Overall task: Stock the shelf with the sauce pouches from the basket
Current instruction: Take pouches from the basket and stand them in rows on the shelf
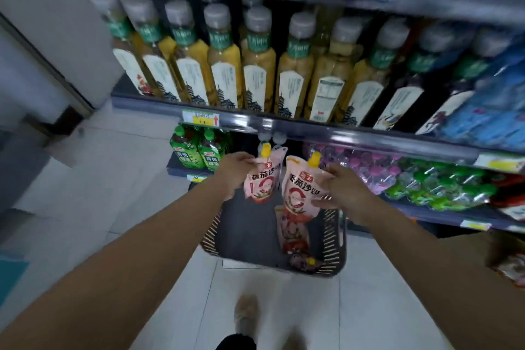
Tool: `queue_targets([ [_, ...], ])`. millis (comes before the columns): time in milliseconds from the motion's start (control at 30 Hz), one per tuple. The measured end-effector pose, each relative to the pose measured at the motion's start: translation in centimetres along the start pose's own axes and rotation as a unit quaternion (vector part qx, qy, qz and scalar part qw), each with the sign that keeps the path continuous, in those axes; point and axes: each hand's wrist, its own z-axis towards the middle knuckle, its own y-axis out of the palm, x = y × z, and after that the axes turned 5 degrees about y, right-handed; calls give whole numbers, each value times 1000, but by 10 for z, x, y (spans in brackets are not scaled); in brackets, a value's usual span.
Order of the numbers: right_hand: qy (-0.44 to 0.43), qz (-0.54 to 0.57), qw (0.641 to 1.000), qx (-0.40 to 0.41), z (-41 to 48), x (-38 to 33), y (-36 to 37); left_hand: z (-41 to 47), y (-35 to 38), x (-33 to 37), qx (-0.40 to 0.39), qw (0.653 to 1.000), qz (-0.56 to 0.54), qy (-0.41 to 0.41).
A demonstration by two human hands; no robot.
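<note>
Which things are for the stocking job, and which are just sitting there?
For the job:
- left hand gripping the left pouch
- right hand holding the right pouch
- spare pouch lying in the basket
- shelf

Just sitting there:
- yellow bottles
- green bottles
- purple and green packs
- price tag
</note>
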Motion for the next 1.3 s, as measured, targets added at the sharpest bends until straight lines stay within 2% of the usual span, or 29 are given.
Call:
queue_targets([
  [233, -144, -71, 984, 79, -90, -79, -16, -72, -15, 103, -28, 992, 48, 114],
  [433, -227, 28, 966, 123, -146, -137, -33, -121, -24, 180, -41, 975, 33, 215],
  [767, -384, 94, 892, 221, -204, -229, -63, -165, -34, 290, -96, 935, -12, 342],
  [967, -432, 145, 851, 261, -219, -266, -72, -167, -32, 336, -83, 917, -66, 384],
  [1300, -451, 202, 823, 281, -207, -306, -84, -134, -13, 386, -69, 898, -59, 430],
])
